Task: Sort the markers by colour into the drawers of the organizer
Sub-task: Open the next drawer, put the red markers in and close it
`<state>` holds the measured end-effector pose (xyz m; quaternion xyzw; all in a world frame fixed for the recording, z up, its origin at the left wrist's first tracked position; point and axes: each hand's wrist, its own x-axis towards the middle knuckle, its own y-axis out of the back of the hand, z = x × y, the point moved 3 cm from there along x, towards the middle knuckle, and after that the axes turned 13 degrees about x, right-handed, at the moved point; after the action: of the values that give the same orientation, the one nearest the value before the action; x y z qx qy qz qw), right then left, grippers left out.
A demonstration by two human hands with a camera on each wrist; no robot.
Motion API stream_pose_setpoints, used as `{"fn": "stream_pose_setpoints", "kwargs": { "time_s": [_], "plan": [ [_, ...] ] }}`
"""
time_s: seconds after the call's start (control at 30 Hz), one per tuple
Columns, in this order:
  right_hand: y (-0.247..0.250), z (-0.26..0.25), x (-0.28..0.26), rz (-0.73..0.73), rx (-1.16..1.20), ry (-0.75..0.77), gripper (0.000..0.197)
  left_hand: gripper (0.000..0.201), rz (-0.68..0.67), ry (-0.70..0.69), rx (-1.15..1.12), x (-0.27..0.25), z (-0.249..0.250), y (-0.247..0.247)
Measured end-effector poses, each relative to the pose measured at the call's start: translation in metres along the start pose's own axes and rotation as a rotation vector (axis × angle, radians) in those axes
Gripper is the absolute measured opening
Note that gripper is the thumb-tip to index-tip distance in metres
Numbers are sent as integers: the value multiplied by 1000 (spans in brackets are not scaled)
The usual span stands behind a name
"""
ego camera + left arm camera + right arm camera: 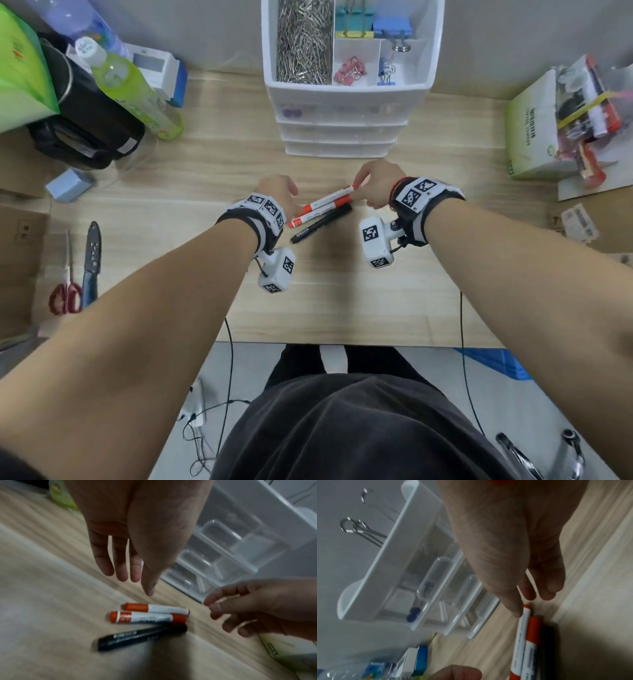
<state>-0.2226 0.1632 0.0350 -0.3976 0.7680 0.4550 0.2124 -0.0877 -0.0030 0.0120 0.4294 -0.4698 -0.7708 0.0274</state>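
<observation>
Two red-and-white markers (329, 199) (318, 213) and a black marker (322, 224) lie side by side on the wooden desk (342, 291), between my hands. The left wrist view shows the red pair (157, 608) (147, 618) and the black one (142, 637). My left hand (279, 190) hovers over their left ends, fingers (120, 568) straight, holding nothing. My right hand (363, 185) reaches the far red marker's right end (526, 609), thumb and fingers spread either side, not closed. Behind stands the white organizer (342, 130) with three shut translucent drawers; the top drawer holds small blue things (412, 614).
The organizer's top tray (352, 85) holds paper clips and binder clips. A green bottle (137, 89), black bag (85, 120) and small blue box (68, 185) crowd the left. Scissors (66, 287) and a knife (92, 260) lie front left. A green carton (531, 137) stands right.
</observation>
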Motion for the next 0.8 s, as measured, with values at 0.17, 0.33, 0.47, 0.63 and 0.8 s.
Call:
{"fn": "stream_pose_setpoints", "kwargs": {
  "time_s": [0.17, 0.33, 0.47, 0.63, 0.8],
  "plan": [
    [-42, 10, 20, -22, -45, 139, 17, 27, 68, -41, 14, 8, -1, -38],
    [-65, 15, 28, -42, -124, 210, 19, 18, 72, -66, -1, 17, 3, -51],
    [-68, 15, 30, 37, -148, 213, 22, 4, 57, -71, 4, 22, 3, -52],
    [-67, 18, 35, 61, -228, 190, 21, 15, 32, -95, 151, 25, -4, -49],
    [-55, 20, 38, 77, -241, 219, 12, 22, 3, -11, 167, 23, -14, -45]
  ]
}}
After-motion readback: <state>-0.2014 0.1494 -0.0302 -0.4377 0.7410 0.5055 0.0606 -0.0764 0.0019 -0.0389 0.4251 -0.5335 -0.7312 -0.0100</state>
